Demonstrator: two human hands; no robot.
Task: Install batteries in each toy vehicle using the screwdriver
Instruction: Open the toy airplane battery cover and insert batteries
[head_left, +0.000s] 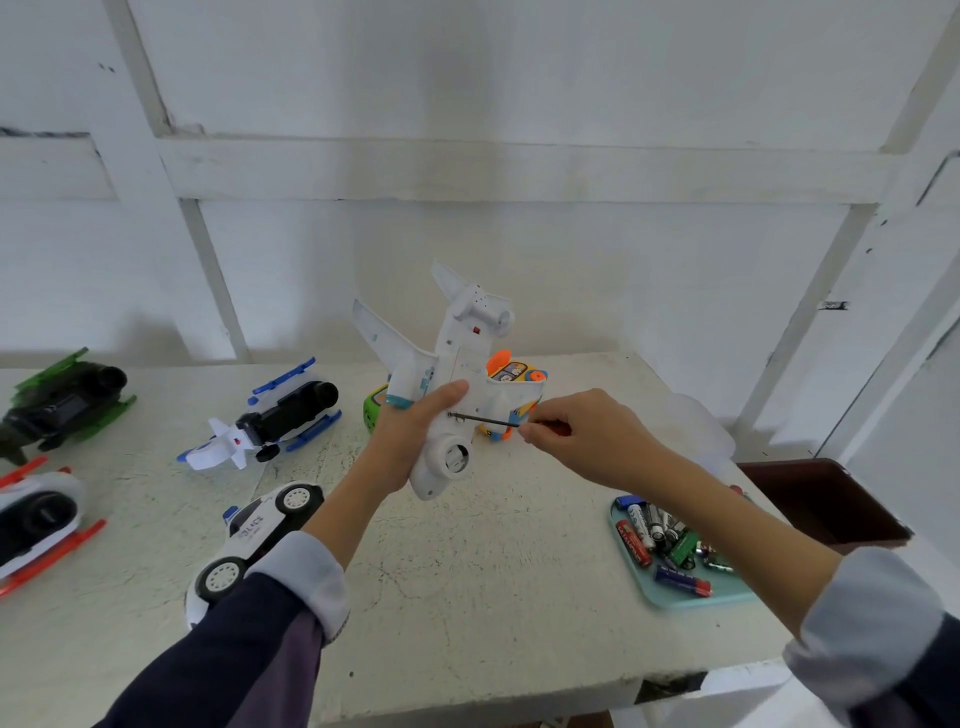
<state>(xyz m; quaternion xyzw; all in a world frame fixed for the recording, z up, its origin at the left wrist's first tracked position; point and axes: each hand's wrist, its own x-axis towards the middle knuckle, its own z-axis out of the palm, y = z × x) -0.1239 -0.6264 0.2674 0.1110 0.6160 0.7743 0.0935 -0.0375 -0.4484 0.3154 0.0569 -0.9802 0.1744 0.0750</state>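
Observation:
My left hand (410, 436) grips a white toy airplane (452, 379) held belly-up above the table, thumb across its underside. My right hand (582, 431) pinches a small screwdriver (485, 420) whose dark shaft runs leftwards with its tip against a screw hole in the plane's belly. A light blue tray (670, 597) of several loose batteries (660, 535) lies at the right under my right forearm.
Other toys stand on the white table (467, 597): a police car (254, 535), a blue-white vehicle (270, 415), a green-black one (62, 405), a red-white one (36, 519), and a colourful toy (511, 376) behind the plane. A dark box (826, 499) sits at far right.

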